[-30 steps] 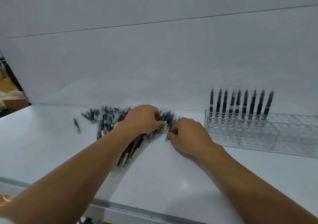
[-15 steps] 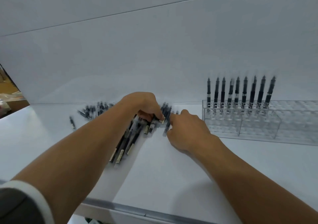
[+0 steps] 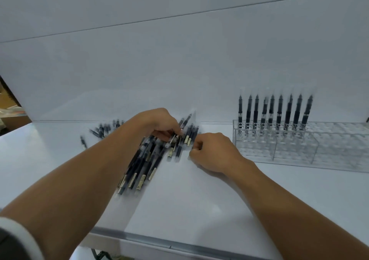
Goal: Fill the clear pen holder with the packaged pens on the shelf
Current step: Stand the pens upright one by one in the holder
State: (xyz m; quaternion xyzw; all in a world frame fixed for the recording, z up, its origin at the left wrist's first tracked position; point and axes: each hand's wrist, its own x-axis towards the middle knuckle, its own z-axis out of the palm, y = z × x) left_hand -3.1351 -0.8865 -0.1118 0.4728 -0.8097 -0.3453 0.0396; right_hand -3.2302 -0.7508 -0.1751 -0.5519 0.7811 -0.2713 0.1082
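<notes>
My left hand (image 3: 157, 124) grips packaged pens (image 3: 139, 166) lying lengthwise away from me; my right hand (image 3: 213, 152) curls beside them (hold unclear), nearer the clear pen holder (image 3: 295, 154).

Blurred packaged pens (image 3: 143, 166) lie partly hidden under the left hand (image 3: 157, 124); clear pen holder (image 3: 299, 152) to its right runs off-frame.

Left hand (image 3: 159, 123) grips packaged pens (image 3: 177, 140) in pile; right hand (image 3: 214, 152) curled beside; clear pen holder (image 3: 299, 152) right, partly filled
</notes>
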